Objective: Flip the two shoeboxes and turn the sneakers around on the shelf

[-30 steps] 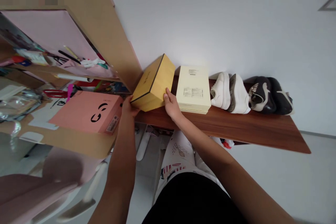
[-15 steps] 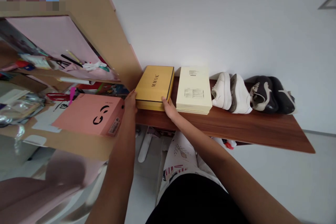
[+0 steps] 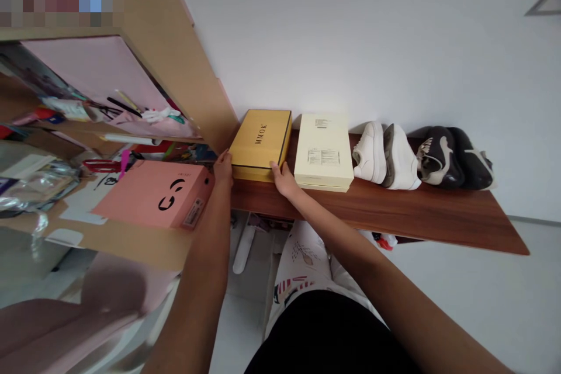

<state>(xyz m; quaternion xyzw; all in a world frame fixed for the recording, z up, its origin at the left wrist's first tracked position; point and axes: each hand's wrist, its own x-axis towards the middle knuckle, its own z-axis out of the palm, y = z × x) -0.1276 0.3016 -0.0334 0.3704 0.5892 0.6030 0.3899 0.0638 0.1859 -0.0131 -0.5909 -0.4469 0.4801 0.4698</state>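
Note:
A yellow shoebox [image 3: 260,137] marked "MMOK" rests at the left end of a dark brown wooden shelf [image 3: 377,210], near the wall. My left hand [image 3: 224,168] grips its front left corner; some of those fingers are hidden along the side. At the front right corner my right hand [image 3: 283,178] holds the box, thumb on the lid's front edge. Just to the right, with a small gap, lies a cream box [image 3: 324,152] with printed labels.
White sneakers [image 3: 386,155] and black shoes [image 3: 456,158] stand farther right on the shelf. On the left, a pink box [image 3: 158,193] sits on a cluttered desk [image 3: 144,245] beside the upright desk panel [image 3: 175,41]. A pink chair [image 3: 79,315] is below.
My view has shifted slightly. The yellow shoebox sits almost as before, with both hands still on it; my left hand has moved very little.

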